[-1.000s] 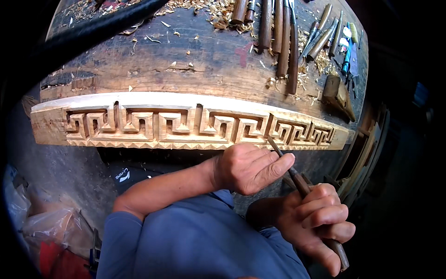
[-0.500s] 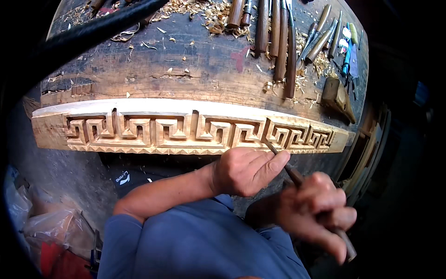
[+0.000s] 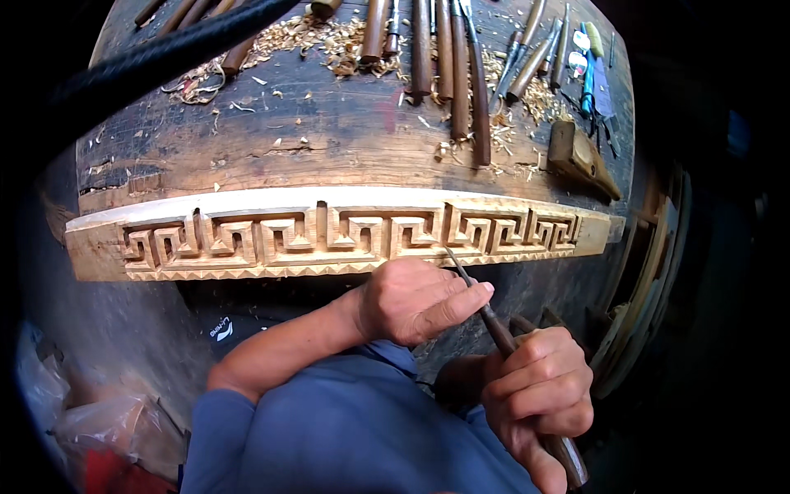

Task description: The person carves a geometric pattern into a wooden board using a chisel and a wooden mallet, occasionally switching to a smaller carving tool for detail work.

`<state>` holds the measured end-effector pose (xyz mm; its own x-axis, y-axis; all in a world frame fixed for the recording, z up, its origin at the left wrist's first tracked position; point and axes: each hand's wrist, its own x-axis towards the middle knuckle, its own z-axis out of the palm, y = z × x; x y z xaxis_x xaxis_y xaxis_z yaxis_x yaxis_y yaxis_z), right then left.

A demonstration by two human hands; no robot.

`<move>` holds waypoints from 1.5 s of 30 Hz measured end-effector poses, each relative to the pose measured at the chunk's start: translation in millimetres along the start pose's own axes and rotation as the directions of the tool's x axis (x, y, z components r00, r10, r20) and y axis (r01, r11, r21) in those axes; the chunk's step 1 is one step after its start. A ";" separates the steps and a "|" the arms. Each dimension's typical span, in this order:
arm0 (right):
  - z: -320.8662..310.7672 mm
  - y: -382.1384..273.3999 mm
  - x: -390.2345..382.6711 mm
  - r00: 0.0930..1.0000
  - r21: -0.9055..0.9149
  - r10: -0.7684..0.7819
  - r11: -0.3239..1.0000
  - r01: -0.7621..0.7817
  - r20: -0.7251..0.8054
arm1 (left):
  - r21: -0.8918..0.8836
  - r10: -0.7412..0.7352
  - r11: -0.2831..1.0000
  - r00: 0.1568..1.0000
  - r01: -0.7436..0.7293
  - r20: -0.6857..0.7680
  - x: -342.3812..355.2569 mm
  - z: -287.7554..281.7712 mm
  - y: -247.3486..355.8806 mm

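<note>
A long pale wooden board (image 3: 92, 249) carved with a fret pattern lies along the near edge of the bench, a row of small notched triangles on its lower edge. My right hand (image 3: 539, 387) is wrapped round the dark wooden handle of a carving chisel (image 3: 497, 329), whose butt sticks out below the fist. The fingers of my left hand (image 3: 415, 303) are closed on the chisel's shaft, close under the board. The slim metal blade slants up and left, its tip meeting the carving right of the middle.
Several wooden-handled chisels (image 3: 421, 53) lie among curled shavings (image 3: 325, 41) at the back of the worn bench (image 3: 271, 169). A wooden mallet (image 3: 583, 158) rests at the right. A black cable (image 3: 164, 53) crosses the upper left. Clear plastic (image 3: 123, 424) lies at lower left.
My right hand has moved left and is wrapped more fully round the chisel handle. The chisel stands steeper. The whole view has shifted slightly.
</note>
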<state>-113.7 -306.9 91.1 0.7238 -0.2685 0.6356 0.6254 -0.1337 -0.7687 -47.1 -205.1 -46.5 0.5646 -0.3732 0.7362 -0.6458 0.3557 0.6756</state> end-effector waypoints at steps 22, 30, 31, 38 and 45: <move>0.8 9.7 1.0 0.989 -0.117 -0.096 0.990 0.083 -0.113 | 0.135 -0.033 0.991 0.991 0.015 0.127 6.2 -2.0 3.2; 3.0 20.1 14.2 0.993 -0.099 -0.085 0.992 0.077 -0.076 | 0.145 -0.030 0.989 0.999 0.024 0.034 5.7 3.9 0.9; 5.0 22.8 18.2 0.995 -0.115 -0.076 0.991 0.069 -0.061 | 0.143 -0.050 0.989 0.997 0.042 0.054 6.2 1.4 3.3; 15.7 36.1 36.6 0.997 -0.094 0.036 0.995 -0.030 0.064 | 0.116 -0.115 0.988 0.991 0.106 0.073 1.8 -3.1 2.3; 17.2 4.7 16.5 1.000 -0.057 -0.026 0.998 0.026 0.002 | -0.029 -0.005 1.000 0.998 0.007 0.068 2.4 -9.0 -0.7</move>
<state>-93.7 -295.5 99.2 0.7079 -0.2629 0.6556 0.6264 -0.1953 -0.7547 -40.7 -198.5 -44.9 0.5317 -0.4323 0.7283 -0.6268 0.3775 0.6817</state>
